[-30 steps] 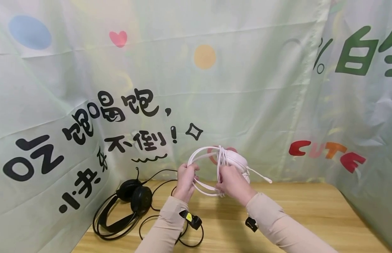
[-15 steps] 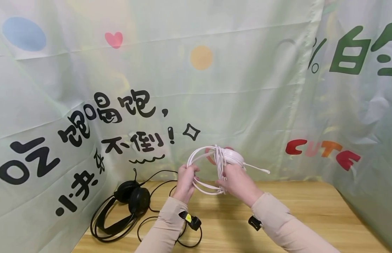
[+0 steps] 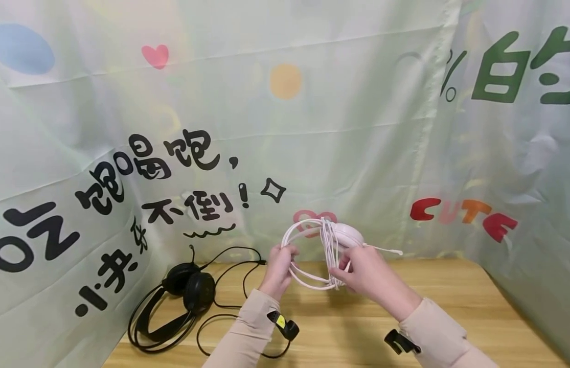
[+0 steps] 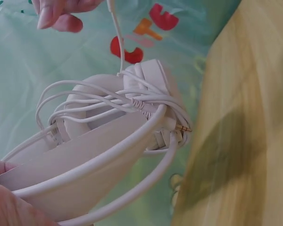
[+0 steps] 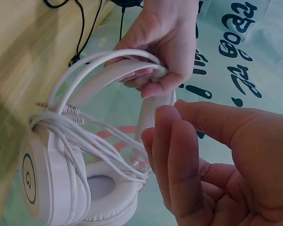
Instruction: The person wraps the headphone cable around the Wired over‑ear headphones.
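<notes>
White headset [image 5: 75, 188]: held in the air, ear cups at lower left, headband arching up to the right. White cable [image 5: 92, 136]: wound in several loops around the cups, its plug [image 5: 61, 108] sticking out to the left. Left hand [image 5: 162, 44]: fingers curled round the headband's top. Right hand [image 5: 212, 165]: foreground, fingertips [image 5: 162, 120] by the headband. Desk [image 5: 19, 56]: left side, black cable [image 5: 82, 28] near its far edge.

A staged recording corner: printed backdrop cloth [image 3: 312, 128] behind wooden table [image 3: 450, 306].
</notes>
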Motion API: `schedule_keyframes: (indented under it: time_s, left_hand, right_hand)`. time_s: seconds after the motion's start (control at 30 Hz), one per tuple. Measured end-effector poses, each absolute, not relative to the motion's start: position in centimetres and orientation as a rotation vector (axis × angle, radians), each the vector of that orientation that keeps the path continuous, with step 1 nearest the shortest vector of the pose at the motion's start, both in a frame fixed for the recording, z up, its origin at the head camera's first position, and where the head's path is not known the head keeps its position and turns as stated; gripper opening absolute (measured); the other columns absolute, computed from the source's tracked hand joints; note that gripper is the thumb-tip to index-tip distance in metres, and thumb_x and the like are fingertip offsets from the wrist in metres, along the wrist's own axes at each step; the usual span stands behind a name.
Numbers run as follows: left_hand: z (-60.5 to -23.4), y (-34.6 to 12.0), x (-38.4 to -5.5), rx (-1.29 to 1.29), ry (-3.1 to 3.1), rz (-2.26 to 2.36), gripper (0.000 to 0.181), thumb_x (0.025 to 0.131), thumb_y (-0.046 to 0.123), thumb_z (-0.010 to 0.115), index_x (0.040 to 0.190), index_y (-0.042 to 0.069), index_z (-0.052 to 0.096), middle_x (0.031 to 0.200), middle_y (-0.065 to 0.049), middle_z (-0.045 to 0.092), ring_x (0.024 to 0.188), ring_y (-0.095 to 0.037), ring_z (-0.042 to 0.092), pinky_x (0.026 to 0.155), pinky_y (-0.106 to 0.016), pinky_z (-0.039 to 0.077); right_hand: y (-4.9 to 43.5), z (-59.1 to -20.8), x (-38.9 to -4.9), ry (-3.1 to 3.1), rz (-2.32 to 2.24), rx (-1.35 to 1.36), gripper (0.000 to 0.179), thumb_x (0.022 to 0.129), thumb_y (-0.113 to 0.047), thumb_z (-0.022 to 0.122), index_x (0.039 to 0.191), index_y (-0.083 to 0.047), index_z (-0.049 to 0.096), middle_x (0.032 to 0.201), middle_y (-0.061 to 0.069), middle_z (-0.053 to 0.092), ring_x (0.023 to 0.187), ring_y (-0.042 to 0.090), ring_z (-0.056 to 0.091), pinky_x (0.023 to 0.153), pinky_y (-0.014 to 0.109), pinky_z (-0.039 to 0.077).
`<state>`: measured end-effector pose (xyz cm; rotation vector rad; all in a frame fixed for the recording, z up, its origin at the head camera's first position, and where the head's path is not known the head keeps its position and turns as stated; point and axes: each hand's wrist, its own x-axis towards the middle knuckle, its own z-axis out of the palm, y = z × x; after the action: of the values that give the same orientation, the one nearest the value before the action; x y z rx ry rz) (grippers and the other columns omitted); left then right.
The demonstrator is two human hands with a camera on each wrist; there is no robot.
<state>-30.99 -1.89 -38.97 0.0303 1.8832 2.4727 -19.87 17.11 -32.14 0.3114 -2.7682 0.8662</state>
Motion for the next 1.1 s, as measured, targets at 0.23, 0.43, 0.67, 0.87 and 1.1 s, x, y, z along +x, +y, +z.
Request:
schedule_keyframes:
  time_s: [0.23,0.43,0.67,0.87,1.1]
  left_hand:
    - [-40.2,0.3,-30.2,0.024,1.865,2.434,0.021,0.085,-0.004,0.058,0.103,0.005,0.05,0.084,0.003,0.044,0.072,-0.012,0.041,0.066,-0.023,0.04]
    - [-42.2,2.7,-29.7,0.006,1.839,2.412,0.023,0.08,-0.006,0.057,0.1,0.002,0.053,0.079,0.002,0.044,0.07,-0.012,0.041,0.066,-0.023,0.04]
    - [-43.7,5.1,-28.8,-0.031,1.735,2.426,0.024,0.076,-0.008,0.055,0.098,0.002,0.053,0.075,0.003,0.044,0.065,-0.009,0.041,0.063,-0.021,0.04]
    - [-44.5,7.2,-28.2,-0.051,1.621,2.441,0.023,0.077,-0.008,0.052,0.094,0.006,0.048,0.074,0.005,0.04,0.058,-0.004,0.036,0.056,-0.015,0.035]
    - [-45.5,9.4,-27.5,-0.103,1.575,2.383,0.019,0.084,-0.004,0.054,0.099,0.005,0.048,0.074,0.005,0.041,0.059,-0.004,0.037,0.056,-0.018,0.036]
  right_hand:
    - [18.9,-33.4,-18.3,-2.781,0.979,0.359,0.027,0.092,-0.027,0.084,0.075,-0.016,0.066,0.052,-0.009,0.06,0.046,0.008,0.059,0.051,0.026,0.049]
    - [20.6,-34.2,-17.3,-2.759,1.074,0.397,0.031,0.091,-0.03,0.084,0.075,-0.015,0.064,0.052,-0.008,0.06,0.044,0.009,0.061,0.048,0.025,0.05]
    - [22.6,-34.7,-16.6,-2.765,1.199,0.389,0.03,0.095,-0.034,0.081,0.081,-0.012,0.066,0.055,-0.005,0.061,0.047,0.01,0.062,0.047,0.027,0.053]
    - [23.9,-35.0,-16.5,-2.773,1.237,0.341,0.03,0.096,-0.033,0.08,0.082,-0.011,0.066,0.056,-0.004,0.061,0.047,0.013,0.064,0.047,0.028,0.055]
    - [24.8,-35.4,-16.3,-2.774,1.228,0.318,0.032,0.096,-0.035,0.08,0.083,-0.01,0.066,0.056,-0.003,0.062,0.047,0.016,0.066,0.046,0.03,0.055]
